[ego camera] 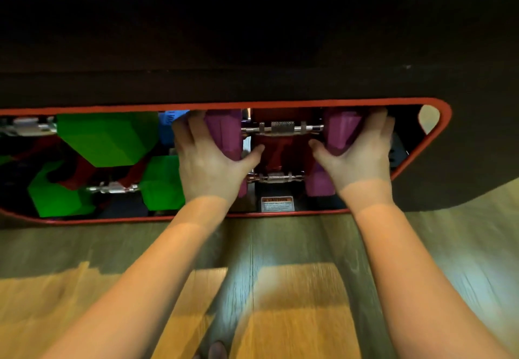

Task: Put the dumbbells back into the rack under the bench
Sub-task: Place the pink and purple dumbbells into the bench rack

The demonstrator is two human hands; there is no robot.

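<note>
The fingers (pixel 193 131) of the left hand (pixel 207 162) curl around the left head of the upper purple dumbbell (pixel 282 128), and the right hand (pixel 362 156) grips its right head in the same way. This dumbbell is already inside the rack (pixel 438 134) under the bench (pixel 252 44), in the upper place, so I judge it is nearly seated and only the release remains. Its long axis lies left to right, level, with the steel handle between the hands. Just below it a second purple dumbbell (pixel 276 177) rests parallel. To the left, two green dumbbells (pixel 109 139) are stored. Whether more dumbbells remain outside, I cannot tell.
</note>
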